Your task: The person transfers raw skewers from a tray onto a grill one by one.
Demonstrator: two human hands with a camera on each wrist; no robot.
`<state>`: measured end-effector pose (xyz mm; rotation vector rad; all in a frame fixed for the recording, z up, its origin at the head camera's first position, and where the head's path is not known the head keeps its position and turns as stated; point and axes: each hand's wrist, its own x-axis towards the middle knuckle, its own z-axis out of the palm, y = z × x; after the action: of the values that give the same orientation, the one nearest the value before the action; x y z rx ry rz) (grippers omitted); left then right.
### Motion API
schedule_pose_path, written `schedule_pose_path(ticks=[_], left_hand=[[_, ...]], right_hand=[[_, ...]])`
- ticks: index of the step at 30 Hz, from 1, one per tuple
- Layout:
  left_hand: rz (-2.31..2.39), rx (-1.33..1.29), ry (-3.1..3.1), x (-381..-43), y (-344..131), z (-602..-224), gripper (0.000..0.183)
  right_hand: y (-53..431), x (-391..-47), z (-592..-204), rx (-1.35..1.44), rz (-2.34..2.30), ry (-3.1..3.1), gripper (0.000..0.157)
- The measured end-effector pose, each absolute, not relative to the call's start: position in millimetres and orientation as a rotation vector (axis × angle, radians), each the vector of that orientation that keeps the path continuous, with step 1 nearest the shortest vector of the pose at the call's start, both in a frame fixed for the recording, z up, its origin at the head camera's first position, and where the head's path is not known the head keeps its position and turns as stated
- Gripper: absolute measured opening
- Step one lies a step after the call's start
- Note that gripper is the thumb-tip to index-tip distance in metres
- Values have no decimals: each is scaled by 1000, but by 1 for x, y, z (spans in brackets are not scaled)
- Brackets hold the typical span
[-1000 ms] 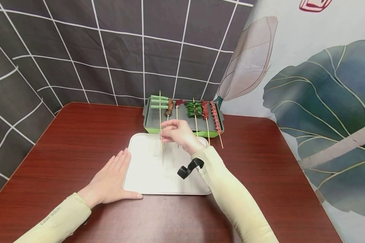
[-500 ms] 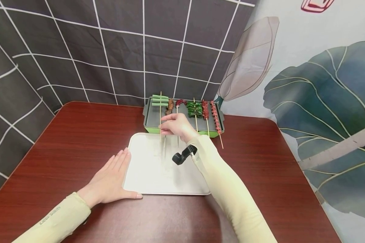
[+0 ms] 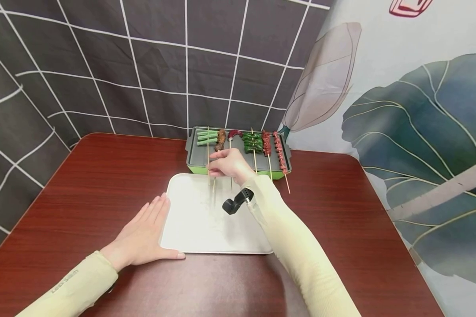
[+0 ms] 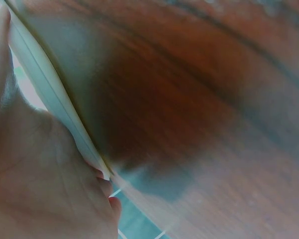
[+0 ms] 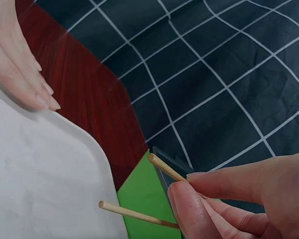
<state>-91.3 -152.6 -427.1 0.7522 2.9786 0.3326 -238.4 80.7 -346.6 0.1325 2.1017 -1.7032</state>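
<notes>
My right hand (image 3: 231,164) pinches the stick of a skewer of green vegetable pieces (image 3: 207,137) between thumb and fingers. That skewer lies at the left end of a green-sided grill pan (image 3: 192,169). In the right wrist view the butt of its stick (image 5: 161,167) pokes out past my thumb, and a second stick (image 5: 134,214) shows just below. A brown meat skewer (image 3: 220,140) lies right beside the green one, its lower stick partly behind my fingers. My left hand (image 3: 144,235) rests with straight fingers along the left edge of a white tray (image 3: 206,220), thumb at its front corner.
Further right on the pan are a dark red curled skewer (image 3: 235,133), a leafy green skewer (image 3: 253,143), a red meat skewer (image 3: 266,143) and a skewer of small pink-red pieces (image 3: 279,152). A dark checked cloth (image 3: 150,70) hangs behind the wooden table (image 3: 337,207).
The green skewer in my right hand has gone from raised above the pan to lying lower on it. My right hand shifted slightly back toward the pan. My left hand stayed put.
</notes>
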Motion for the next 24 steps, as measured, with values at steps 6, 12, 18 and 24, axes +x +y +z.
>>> schedule_pose_path(ticks=[6, 12, 18, 24], left_hand=[[328, 756, 2998, -92, -153, -430, 132], [344, 777, 3027, -91, -155, -432, 131], [318, 766, 2998, -92, -154, -430, 132], [352, 782, 3028, -92, -155, -433, 131]], right_hand=[[78, -238, -347, 126, -1692, 2110, 36], [75, -238, -347, 116, -1675, 2140, 35], [75, -236, -346, 93, -1678, 2157, 35], [77, -234, -345, 51, -1665, 2189, 35]])
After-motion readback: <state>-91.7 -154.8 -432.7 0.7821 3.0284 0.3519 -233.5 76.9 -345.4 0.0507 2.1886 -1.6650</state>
